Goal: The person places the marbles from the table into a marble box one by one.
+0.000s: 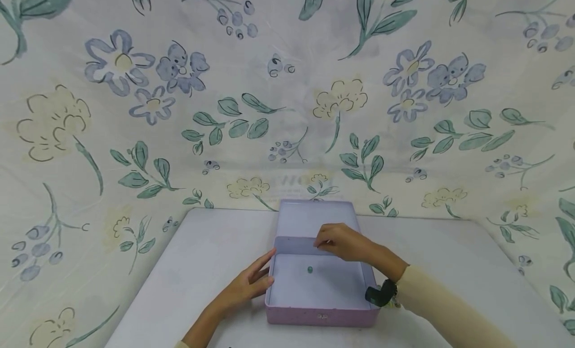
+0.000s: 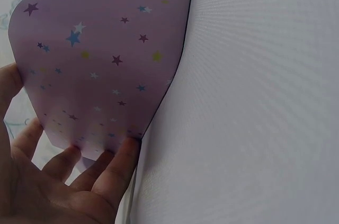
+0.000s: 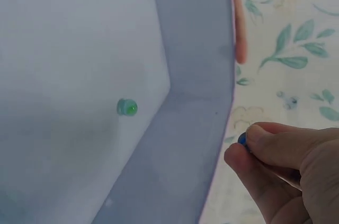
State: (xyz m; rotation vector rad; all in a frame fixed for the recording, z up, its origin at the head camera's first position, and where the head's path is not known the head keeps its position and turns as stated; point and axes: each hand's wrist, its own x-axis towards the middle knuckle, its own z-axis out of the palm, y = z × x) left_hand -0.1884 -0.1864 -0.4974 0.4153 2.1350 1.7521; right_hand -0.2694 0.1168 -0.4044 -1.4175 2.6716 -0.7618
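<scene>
Across the back and sides, we list one flowered cloth point(image 1: 287, 138), pale, with blue and cream blooms and green leaves. Next, one table point(image 1: 224, 233), white-topped. On it, one box point(image 1: 292, 315): open, lilac within, a clasp point(image 1: 322, 316) on its near wall, and small stars on the outer side that the left wrist view shows. Its lid point(image 1: 316, 220) stands laid back beyond the far wall.

Hands, two, well apart from each other. Left hand point(image 1: 244, 287): fingers extended, tips against the box's left side, grasping nothing. We judge that light, steady pressure there is enough to keep the box from sliding. Right hand point(image 1: 343, 241): over the far part of the box in the head view, its height beyond our telling, thumb and fingertip pinched on a blue bead point(image 3: 242, 139). On that wrist, one dark band point(image 1: 382, 294).

Beads, two. Green bead: the content we see in the box, lying on the floor point(image 3: 127, 107), apart from the walls. Blue bead: mostly hidden by the fingers. So smooth and small a thing could slip; we would keep the pinch even, clear the walls, and let go only close to a surface, lest it bounce or roll.
</scene>
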